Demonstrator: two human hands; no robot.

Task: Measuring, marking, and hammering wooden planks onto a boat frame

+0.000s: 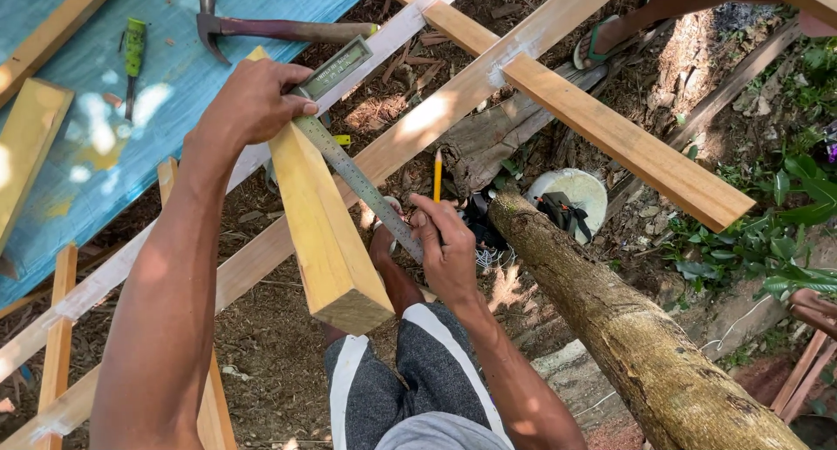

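My left hand [253, 101] presses the stock of a metal try square [349, 167] against a short, thick wooden beam [324, 232] that points toward me. The square's steel blade runs diagonally down to my right hand [446, 251]. That hand grips a yellow pencil [438, 175], held upright with its point near the blade's lower end. My knees in grey and white shorts [410, 380] sit below the beam.
A claw hammer [270, 29] and a green-handled screwdriver [132, 53] lie on a blue board [113, 145] at upper left. Long wooden slats [623, 140] cross over dirt. A thick log [645, 345] slants at right. Another person's sandalled foot [610, 36] stands at the top.
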